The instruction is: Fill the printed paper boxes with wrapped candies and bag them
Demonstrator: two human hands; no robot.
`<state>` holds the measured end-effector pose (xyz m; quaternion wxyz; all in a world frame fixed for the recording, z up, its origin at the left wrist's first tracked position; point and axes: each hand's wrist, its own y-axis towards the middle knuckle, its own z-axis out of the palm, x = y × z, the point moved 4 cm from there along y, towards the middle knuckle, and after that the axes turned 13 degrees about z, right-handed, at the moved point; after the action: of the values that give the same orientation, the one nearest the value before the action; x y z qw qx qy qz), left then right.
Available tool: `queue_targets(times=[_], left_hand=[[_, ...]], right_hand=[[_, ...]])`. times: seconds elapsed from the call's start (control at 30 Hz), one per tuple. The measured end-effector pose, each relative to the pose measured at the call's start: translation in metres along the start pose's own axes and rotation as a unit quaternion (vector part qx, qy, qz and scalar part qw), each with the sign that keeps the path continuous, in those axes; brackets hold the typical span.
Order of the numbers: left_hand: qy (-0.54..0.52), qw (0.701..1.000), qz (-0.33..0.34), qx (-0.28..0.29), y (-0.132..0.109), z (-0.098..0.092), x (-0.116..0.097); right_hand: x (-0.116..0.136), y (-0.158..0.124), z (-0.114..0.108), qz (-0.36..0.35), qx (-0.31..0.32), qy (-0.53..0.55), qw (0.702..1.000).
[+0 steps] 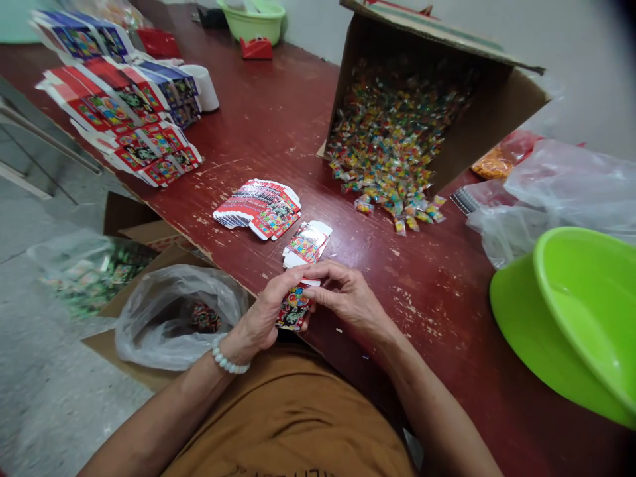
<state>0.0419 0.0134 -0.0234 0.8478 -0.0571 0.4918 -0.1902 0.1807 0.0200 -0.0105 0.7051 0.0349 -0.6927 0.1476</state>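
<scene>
Close to my body, at the table's near edge, my left hand (271, 301) is wrapped round a small printed card box (295, 309), red with a colourful pattern. My right hand (342, 291) closes on the box's upper end, thumb and fingers at its white flap. Just beyond my fingers lie a few flat box blanks (308, 242) in a small pile. A fanned row of folded box blanks (258, 207) rests farther left. Small clear-wrapped packets of coloured candy (397, 146) spill from a tipped cardboard box (489, 126) onto the table.
Bundled box blanks (119, 99) stand stacked at the left edge beside a white roll (203, 88). A bright green basin (561, 318) sits right, near plastic bags (576, 179). Below the left edge is a lined carton (144, 331). A pale green bowl (256, 23) is at the back.
</scene>
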Motion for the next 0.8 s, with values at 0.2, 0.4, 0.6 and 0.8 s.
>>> queue_targets(times=[0.2, 0.4, 0.6, 0.8], left_hand=[[-0.068, 0.998, -0.010, -0.013, 0.004, 0.000, -0.002], [-0.105, 0.994, -0.034, -0.018, 0.007, -0.004, -0.009], [-0.085, 0.996, 0.010, 0.017, -0.002, -0.025, -0.027], [-0.074, 0.988, 0.093, -0.101, -0.010, -0.040, -0.026]], right_hand=[[0.001, -0.004, 0.011, -0.065, -0.025, -0.033, 0.997], [-0.009, -0.005, 0.022, -0.058, -0.058, -0.077, 0.994], [0.002, 0.002, 0.019, -0.028, -0.065, -0.134, 0.988], [0.008, 0.004, 0.069, -0.162, -0.026, -0.349, 0.923]])
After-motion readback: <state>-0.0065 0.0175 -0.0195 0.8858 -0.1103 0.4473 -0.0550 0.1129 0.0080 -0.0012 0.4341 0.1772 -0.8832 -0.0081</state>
